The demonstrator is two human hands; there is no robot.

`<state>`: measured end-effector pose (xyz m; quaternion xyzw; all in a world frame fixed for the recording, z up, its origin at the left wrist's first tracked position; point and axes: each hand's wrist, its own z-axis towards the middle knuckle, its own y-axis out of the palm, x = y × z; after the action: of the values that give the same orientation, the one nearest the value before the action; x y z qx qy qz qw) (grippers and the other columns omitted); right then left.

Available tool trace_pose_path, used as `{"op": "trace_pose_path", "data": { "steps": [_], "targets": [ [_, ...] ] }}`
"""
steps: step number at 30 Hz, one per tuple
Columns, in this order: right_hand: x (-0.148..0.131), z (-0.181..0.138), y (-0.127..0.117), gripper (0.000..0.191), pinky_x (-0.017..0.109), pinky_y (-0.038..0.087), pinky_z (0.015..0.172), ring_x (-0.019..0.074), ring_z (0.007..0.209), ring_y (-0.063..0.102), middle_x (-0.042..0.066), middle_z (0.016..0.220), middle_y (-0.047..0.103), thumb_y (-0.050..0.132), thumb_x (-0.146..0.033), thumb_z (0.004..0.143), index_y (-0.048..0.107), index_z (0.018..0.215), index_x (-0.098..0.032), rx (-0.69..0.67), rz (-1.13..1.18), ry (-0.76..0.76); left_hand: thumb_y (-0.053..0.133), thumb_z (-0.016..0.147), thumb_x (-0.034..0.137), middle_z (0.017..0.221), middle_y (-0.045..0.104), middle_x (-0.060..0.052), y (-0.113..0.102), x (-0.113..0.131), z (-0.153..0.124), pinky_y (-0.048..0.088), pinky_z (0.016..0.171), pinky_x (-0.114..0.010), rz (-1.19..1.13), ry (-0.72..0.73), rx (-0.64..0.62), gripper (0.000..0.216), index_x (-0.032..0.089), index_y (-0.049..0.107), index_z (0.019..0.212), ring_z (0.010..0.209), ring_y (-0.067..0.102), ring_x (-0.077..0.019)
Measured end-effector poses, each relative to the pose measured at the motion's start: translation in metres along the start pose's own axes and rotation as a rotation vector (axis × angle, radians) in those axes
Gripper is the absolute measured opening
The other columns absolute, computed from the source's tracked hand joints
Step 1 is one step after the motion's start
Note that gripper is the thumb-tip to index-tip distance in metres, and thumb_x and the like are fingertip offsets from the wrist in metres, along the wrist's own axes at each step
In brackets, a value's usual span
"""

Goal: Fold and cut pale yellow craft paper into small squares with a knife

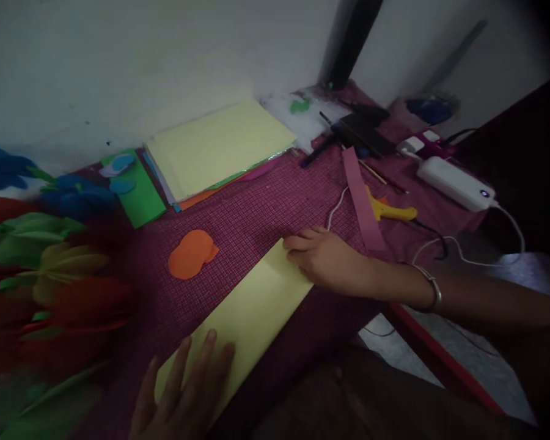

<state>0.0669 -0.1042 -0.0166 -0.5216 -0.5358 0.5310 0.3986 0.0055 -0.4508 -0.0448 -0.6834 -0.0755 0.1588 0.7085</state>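
A long yellow paper sheet [252,311] lies diagonally on the red checked tablecloth [256,214]. My left hand [187,397] rests flat on its near end, fingers spread. My right hand [330,260] presses on the sheet's far end with fingers stretched forward; a bangle circles that wrist. An orange paper cut-out [191,253] lies just left of the sheet.
A stack of yellow and coloured sheets [220,146] lies by the wall, beside a green sheet [140,189] with blue cut-outs. A pink strip [362,198], yellow glue gun [392,211], white power bank [456,183] and cables sit at right. Paper flowers [41,275] fill the left.
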Motion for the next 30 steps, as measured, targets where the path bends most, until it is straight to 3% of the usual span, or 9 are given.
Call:
{"op": "trace_pose_path", "data": {
  "steps": [3, 5, 8, 10, 14, 16, 21, 25, 30],
  "targets": [
    [0.0, 0.002, -0.001, 0.016, 0.035, 0.033, 0.076, 0.0209, 0.089, 0.05, 0.009, 0.094, 0.062, 0.048, -0.018, 0.09, 0.061, 0.082, -0.015, 0.0, -0.066, -0.066, 0.04, 0.076, 0.003, 0.134, 0.056, -0.002, -0.002, -0.007, 0.018, 0.038, 0.103, -0.042, 0.01, 0.255, -0.014, 0.06, 0.028, 0.054, 0.128, 0.124, 0.049, -0.0232],
    [0.0, 0.003, 0.002, 0.014, 0.035, 0.032, 0.077, 0.0202, 0.086, 0.051, 0.008, 0.092, 0.062, 0.049, -0.018, 0.089, 0.061, 0.082, -0.015, 0.016, -0.077, -0.076, 0.041, 0.075, 0.001, 0.115, 0.067, -0.006, -0.004, -0.002, 0.038, 0.048, 0.089, -0.031, 0.038, 0.343, -0.054, 0.049, 0.021, 0.063, 0.113, 0.103, 0.062, -0.0192],
    [0.001, 0.008, 0.005, 0.013, 0.035, 0.032, 0.077, 0.0188, 0.083, 0.052, 0.008, 0.088, 0.063, 0.05, -0.016, 0.087, 0.062, 0.081, -0.015, 0.046, -0.083, -0.083, 0.045, 0.076, -0.001, 0.08, 0.068, -0.005, -0.012, 0.018, 0.077, 0.051, 0.064, -0.03, 0.131, 0.159, -0.198, 0.053, 0.019, 0.056, 0.124, 0.067, 0.065, -0.0178],
    [0.002, 0.012, 0.007, 0.013, 0.034, 0.032, 0.076, 0.0183, 0.082, 0.053, 0.007, 0.086, 0.064, 0.051, -0.015, 0.087, 0.062, 0.082, -0.014, 0.075, -0.093, -0.085, 0.047, 0.077, -0.002, 0.072, 0.065, -0.004, -0.018, 0.03, 0.103, 0.046, 0.053, -0.028, 0.114, 0.1, -0.291, 0.052, 0.017, 0.055, 0.124, 0.056, 0.062, -0.0171],
    [0.001, 0.014, 0.006, 0.012, 0.034, 0.033, 0.075, 0.0186, 0.081, 0.053, 0.007, 0.086, 0.064, 0.051, -0.014, 0.086, 0.063, 0.081, -0.014, 0.088, -0.103, -0.075, 0.05, 0.08, 0.005, 0.078, 0.063, -0.008, -0.028, 0.043, 0.139, 0.049, 0.064, -0.034, 0.001, 0.103, -0.271, 0.02, 0.015, 0.066, 0.086, 0.075, 0.063, -0.0227],
    [0.0, 0.013, 0.005, 0.012, 0.034, 0.033, 0.074, 0.019, 0.081, 0.054, 0.007, 0.086, 0.064, 0.052, -0.015, 0.086, 0.063, 0.081, -0.014, 0.073, -0.103, -0.08, 0.05, 0.082, 0.008, 0.088, 0.062, -0.01, -0.027, 0.046, 0.148, 0.049, 0.073, -0.038, -0.025, 0.142, -0.215, 0.017, 0.014, 0.065, 0.079, 0.088, 0.06, -0.0249],
    [0.001, 0.01, 0.005, 0.012, 0.034, 0.032, 0.075, 0.0195, 0.081, 0.053, 0.006, 0.085, 0.063, 0.053, -0.016, 0.086, 0.063, 0.08, -0.014, 0.063, -0.101, -0.07, 0.046, 0.085, 0.009, 0.094, 0.06, -0.01, -0.004, 0.049, 0.151, 0.048, 0.083, -0.037, -0.098, 0.184, -0.103, 0.027, 0.012, 0.059, 0.109, 0.093, 0.056, -0.0223],
    [0.002, 0.006, 0.007, 0.011, 0.034, 0.031, 0.075, 0.0203, 0.083, 0.052, 0.006, 0.085, 0.063, 0.054, -0.018, 0.085, 0.064, 0.079, -0.015, 0.07, -0.083, -0.066, 0.043, 0.092, 0.03, 0.137, 0.047, -0.011, 0.009, 0.045, 0.145, 0.034, 0.106, -0.045, -0.266, 0.128, 0.005, 0.043, 0.022, 0.044, 0.134, 0.129, 0.039, -0.0256],
    [0.004, 0.003, 0.009, 0.014, 0.034, 0.031, 0.076, 0.0195, 0.083, 0.052, 0.007, 0.087, 0.063, 0.054, -0.02, 0.087, 0.064, 0.078, -0.014, 0.069, -0.067, -0.066, 0.036, 0.089, 0.058, 0.151, 0.033, -0.006, 0.008, 0.036, 0.144, 0.019, 0.113, -0.05, -0.369, 0.305, -0.085, 0.062, 0.029, 0.032, 0.143, 0.142, 0.022, -0.0252]
  ]
}}
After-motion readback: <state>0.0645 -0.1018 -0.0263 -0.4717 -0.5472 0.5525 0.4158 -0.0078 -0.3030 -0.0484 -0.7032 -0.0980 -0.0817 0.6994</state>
